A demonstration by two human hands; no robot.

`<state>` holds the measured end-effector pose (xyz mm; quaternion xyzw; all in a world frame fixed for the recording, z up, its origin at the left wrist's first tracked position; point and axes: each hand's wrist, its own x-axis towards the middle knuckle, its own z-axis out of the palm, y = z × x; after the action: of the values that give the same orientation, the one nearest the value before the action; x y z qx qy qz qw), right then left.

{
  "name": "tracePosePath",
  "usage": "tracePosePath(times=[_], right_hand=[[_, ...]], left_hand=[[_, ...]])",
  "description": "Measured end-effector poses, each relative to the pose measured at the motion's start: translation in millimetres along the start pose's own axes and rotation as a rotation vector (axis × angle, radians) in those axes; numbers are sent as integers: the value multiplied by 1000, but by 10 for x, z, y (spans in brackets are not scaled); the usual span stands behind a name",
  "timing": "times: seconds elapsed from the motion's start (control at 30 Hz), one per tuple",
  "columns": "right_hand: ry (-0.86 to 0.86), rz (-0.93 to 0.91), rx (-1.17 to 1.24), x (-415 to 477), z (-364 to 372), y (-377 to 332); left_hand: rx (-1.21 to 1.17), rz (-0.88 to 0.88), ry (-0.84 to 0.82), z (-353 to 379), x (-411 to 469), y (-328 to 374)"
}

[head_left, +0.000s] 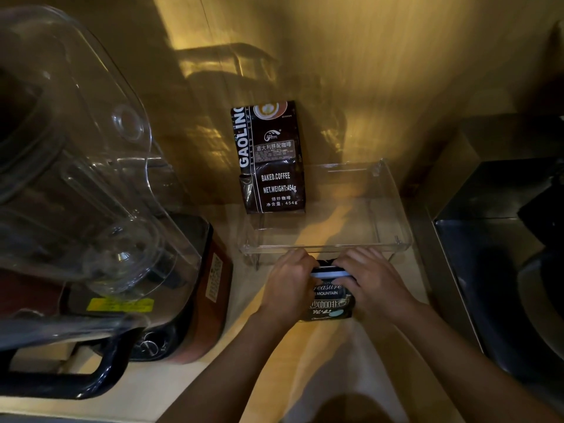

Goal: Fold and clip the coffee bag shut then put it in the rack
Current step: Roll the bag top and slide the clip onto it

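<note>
1. Broadly, a pale surface (274, 377) under dim yellow light, crowded at left by a big blender with a clear cover (91, 190) and bounded at right by a dark steel unit (503, 270).
2. Beyond the hands, a clear rack (393, 209), open at the top, already holding one upright brown coffee bag (273, 160) at its left end; right part of the rack free.
3. Just in front of the rack's near wall, touching the surface: the dark coffee bag (331, 303) of the task, its top turned toward the rack, its folded edge running left to right.
4. Gripped from both sides: left hand (288, 288) closed around the bag's left end, right hand (375, 285) closed around the right end, fingers (363, 254) curled over the folded top.
5. Across the fold, between the two hands, a pale clip (329, 273), lying along the same left-to-right line; fully pressed home or not, cannot tell.
6. Likely next: lift up and forward over the near wall, into the free space right of the standing bag; both hands equally near, so a two-handed carry seems apt.
</note>
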<state>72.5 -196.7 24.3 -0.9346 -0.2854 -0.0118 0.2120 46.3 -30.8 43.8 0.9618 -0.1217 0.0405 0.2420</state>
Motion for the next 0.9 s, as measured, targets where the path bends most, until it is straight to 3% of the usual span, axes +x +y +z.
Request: tracePosePath(times=[0.63,0.9], right_hand=[[60,35,90,12,-59,-172],[65,50,98,21,2,-84]], left_hand=[[23,34,-1,-9,-15,13],[-26,-75,-70,-100,-8,-276]])
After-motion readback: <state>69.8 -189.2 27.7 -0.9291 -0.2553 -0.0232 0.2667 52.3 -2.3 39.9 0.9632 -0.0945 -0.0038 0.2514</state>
